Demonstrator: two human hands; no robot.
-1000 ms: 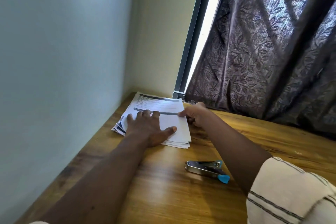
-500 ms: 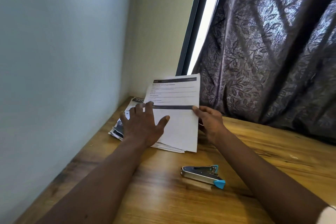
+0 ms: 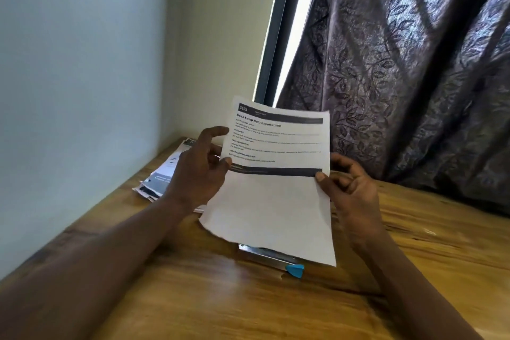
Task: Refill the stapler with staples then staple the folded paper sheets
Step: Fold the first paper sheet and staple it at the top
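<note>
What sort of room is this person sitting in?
Probably a home study corner: a wooden desk set against painted walls, a patterned curtain over a window, and a stapler and paper stack on the desk.

In front of me, the wooden table (image 3: 414, 243) carries a messy stack of printed papers (image 3: 162, 174) against the wall and, nearer me, a blue-tipped metal stapler (image 3: 265, 255).
</note>
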